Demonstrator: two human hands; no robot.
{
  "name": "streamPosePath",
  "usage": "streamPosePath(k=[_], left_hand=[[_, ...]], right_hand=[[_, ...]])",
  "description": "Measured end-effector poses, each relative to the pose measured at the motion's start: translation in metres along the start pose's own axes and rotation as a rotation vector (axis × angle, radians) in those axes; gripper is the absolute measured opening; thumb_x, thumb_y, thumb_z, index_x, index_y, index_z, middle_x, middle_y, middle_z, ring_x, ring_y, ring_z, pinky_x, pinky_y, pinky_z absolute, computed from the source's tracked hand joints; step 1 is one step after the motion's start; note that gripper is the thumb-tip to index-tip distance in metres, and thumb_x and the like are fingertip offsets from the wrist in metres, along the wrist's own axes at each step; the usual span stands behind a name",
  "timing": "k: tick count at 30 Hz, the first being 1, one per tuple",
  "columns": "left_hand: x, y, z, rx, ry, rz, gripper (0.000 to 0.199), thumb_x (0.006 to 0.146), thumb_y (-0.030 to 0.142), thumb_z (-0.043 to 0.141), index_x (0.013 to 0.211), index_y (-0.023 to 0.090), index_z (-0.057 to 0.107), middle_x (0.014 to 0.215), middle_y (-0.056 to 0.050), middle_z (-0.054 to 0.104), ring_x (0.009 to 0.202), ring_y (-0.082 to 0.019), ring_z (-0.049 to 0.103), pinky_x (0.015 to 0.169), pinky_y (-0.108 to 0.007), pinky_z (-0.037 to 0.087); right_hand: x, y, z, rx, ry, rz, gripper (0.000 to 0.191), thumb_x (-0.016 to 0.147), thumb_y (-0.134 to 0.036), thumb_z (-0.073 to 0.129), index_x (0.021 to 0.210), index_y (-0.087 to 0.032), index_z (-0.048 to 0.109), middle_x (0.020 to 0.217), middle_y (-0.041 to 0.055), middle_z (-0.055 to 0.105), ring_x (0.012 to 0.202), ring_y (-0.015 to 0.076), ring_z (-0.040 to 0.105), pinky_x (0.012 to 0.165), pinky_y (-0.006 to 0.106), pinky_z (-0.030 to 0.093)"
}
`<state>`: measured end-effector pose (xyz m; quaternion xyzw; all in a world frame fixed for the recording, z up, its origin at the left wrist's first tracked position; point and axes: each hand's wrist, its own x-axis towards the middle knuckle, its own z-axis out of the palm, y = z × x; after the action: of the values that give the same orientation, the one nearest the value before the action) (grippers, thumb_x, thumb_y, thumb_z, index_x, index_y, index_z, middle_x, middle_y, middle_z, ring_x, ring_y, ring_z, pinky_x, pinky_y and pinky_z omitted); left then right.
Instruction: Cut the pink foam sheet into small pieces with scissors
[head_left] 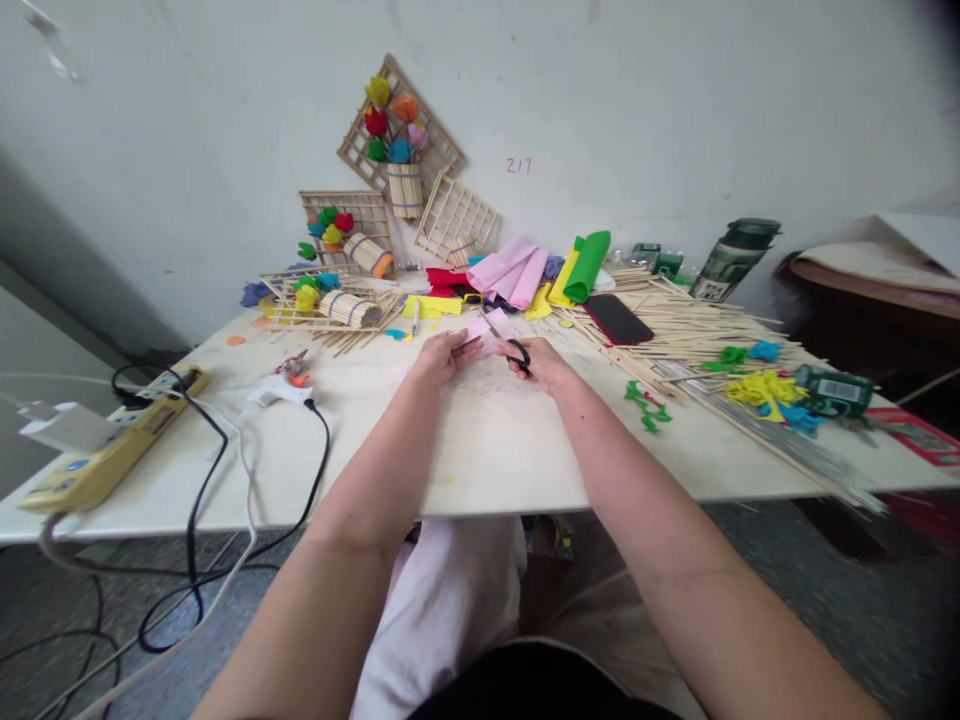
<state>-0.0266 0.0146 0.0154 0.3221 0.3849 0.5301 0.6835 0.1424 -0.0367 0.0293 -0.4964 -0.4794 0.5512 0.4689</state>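
Near the middle of the white table, my left hand [444, 356] pinches a small piece of pale pink paper [489, 328] by its left side. Black-handled scissors [517, 354] are in my right hand [541, 366], with the fingers around the handle loops. Their blades point up and to the left, over the pink paper; whether the blades are touching it cannot be made out. Behind my hands lie folded pink sheets [511, 272], yellow strips [435, 306] and a green roll [587, 267].
A glue gun [281, 392] and a power strip [112, 440] with trailing cables lie left. Stick lattices with paper flowers [401, 130] stand behind. To the right are a phone [618, 319], thin wooden sticks [682, 320], yellow paper pieces [765, 392] and a green bottle [735, 260].
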Motion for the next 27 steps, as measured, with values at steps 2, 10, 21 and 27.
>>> streamPosePath(k=[2,10,21,27], left_hand=[[-0.0013,0.0009,0.0007,0.006,0.012,-0.009,0.009,0.085,0.006,0.052,0.093,0.007,0.055,0.075,-0.012,0.069,0.062,-0.017,0.069,0.062,-0.027,0.058],[-0.0041,0.0029,0.0026,0.000,0.049,0.014,0.005,0.085,0.004,0.051,0.086,0.007,0.055,0.065,-0.010,0.067,0.053,-0.013,0.065,0.057,-0.021,0.055],[-0.0089,0.0032,0.0054,0.065,0.083,0.056,0.008,0.087,0.006,0.050,0.080,0.009,0.053,0.064,-0.008,0.065,0.052,-0.012,0.064,0.056,-0.021,0.055],[-0.0054,-0.0001,0.0035,0.051,0.065,0.049,0.010,0.087,0.004,0.048,0.080,0.009,0.053,0.070,-0.011,0.067,0.060,-0.015,0.067,0.063,-0.025,0.057]], right_hand=[[0.0003,-0.0001,-0.0006,-0.016,0.009,-0.009,0.016,0.083,-0.023,0.065,0.077,-0.008,0.065,0.044,-0.0049,0.047,0.034,0.0023,0.036,0.031,0.013,0.026],[0.0015,0.0014,-0.0017,-0.059,0.033,-0.025,0.020,0.081,-0.028,0.067,0.073,-0.011,0.063,0.044,-0.0053,0.047,0.032,0.0019,0.035,0.031,0.013,0.026],[0.0044,0.0054,-0.0040,-0.031,0.038,-0.012,0.020,0.078,-0.030,0.070,0.077,-0.011,0.065,0.045,-0.0052,0.049,0.033,0.0018,0.036,0.032,0.013,0.027],[0.0052,0.0070,-0.0052,0.006,0.039,-0.007,0.020,0.076,-0.029,0.072,0.074,-0.011,0.063,0.045,-0.0050,0.049,0.034,0.0021,0.037,0.033,0.012,0.029]])
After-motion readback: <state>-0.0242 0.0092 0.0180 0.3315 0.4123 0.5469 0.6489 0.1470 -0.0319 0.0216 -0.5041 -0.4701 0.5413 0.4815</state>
